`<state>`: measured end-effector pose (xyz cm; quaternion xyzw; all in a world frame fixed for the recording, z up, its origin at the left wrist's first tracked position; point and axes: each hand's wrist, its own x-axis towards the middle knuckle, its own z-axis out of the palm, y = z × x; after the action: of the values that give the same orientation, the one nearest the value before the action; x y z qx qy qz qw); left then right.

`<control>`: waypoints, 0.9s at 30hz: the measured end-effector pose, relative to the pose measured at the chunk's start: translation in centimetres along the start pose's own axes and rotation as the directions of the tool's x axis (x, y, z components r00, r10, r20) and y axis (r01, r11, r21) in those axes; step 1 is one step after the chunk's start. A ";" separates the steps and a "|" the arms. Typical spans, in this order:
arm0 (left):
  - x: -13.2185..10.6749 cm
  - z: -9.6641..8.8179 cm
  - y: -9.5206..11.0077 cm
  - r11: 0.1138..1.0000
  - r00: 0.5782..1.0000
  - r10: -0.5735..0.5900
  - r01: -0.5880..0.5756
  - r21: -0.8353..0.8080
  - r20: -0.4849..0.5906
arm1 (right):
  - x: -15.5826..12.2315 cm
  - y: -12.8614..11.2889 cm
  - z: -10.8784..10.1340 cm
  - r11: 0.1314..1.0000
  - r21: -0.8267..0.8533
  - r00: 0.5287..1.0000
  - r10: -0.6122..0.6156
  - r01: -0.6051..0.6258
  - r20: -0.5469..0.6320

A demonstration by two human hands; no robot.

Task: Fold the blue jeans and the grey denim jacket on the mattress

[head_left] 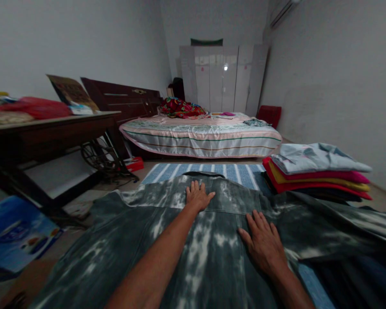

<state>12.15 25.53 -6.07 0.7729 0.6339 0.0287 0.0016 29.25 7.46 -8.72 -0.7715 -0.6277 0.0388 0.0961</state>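
A grey and white tie-dye denim jacket lies spread flat on the floor in front of me, back side up, collar toward the far end. My left hand lies flat near the collar with its fingers stretched out, and holds nothing. My right hand presses flat on the jacket's back, lower and to the right, fingers apart.
A stack of folded clothes in grey, pink, yellow and red sits at the right. A blue striped mat lies under the jacket. A bed stands behind it, with a wardrobe beyond. A dark table is at the left, a blue bag below it.
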 end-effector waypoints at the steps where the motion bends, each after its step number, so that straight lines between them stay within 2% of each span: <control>1: 0.3 0.1 -0.1 1.000 1.000 -0.012 0.012 -0.001 0.017 | 0.0 0.0 0.0 1.000 -0.001 1.000 0.000 0.000 0.001; 4: 0.8 0.0 -0.5 1.000 1.000 0.002 -0.002 0.012 0.016 | 0.0 0.1 -0.1 1.000 0.004 1.000 0.005 -0.005 0.010; 6: 1.0 -0.2 -1.2 0.999 0.998 0.004 0.000 0.050 -0.064 | 0.1 0.1 -0.1 1.000 0.016 1.000 0.006 -0.006 0.017; 9: 1.5 -0.6 -2.9 0.987 0.972 -0.099 0.123 0.103 -0.214 | 0.2 0.0 -0.3 0.999 0.037 1.000 0.007 -0.008 0.025; 10: 1.8 -0.6 -3.6 0.982 0.967 -0.146 0.168 0.090 -0.210 | 0.2 0.0 -0.4 0.999 0.044 1.000 0.007 -0.008 0.027; 13: 2.8 -0.3 -5.6 0.978 0.977 -0.207 0.207 0.007 -0.058 | 0.3 -0.1 -0.6 0.998 0.066 0.999 0.010 -0.013 0.035; 15: 3.3 -0.1 -6.9 0.985 0.985 -0.172 0.172 -0.020 -0.004 | 0.4 -0.1 -0.6 0.997 0.080 0.999 0.015 -0.018 0.036; 19: 3.4 -0.6 -8.5 0.995 0.995 -0.097 0.097 -0.031 -0.012 | 0.4 0.0 -0.8 0.994 0.108 0.999 0.013 -0.017 0.032; 22: 2.8 -1.6 -7.6 0.973 0.971 -0.230 0.230 -0.006 -0.068 | 0.4 0.0 -0.9 0.993 0.121 1.000 0.008 -0.011 0.024; 24: 2.3 -2.2 -5.4 0.956 0.945 -0.280 0.290 0.039 -0.171 | 0.4 -0.1 -1.0 0.992 0.127 1.000 0.013 -0.015 0.019; 25: 2.1 -2.3 -3.9 0.971 0.952 -0.209 0.228 0.064 -0.224 | 0.4 -0.1 -1.0 0.992 0.128 1.000 0.015 -0.017 0.019; 27: 1.7 -2.3 -0.7 0.996 0.969 0.015 0.008 0.090 -0.248 | 0.4 -0.2 -1.1 0.991 0.131 1.000 0.013 -0.016 0.018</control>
<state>11.74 27.29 -3.74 0.7636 0.6284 0.0964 -0.1129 29.37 7.73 -7.58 -0.7677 -0.6190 0.0871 0.1409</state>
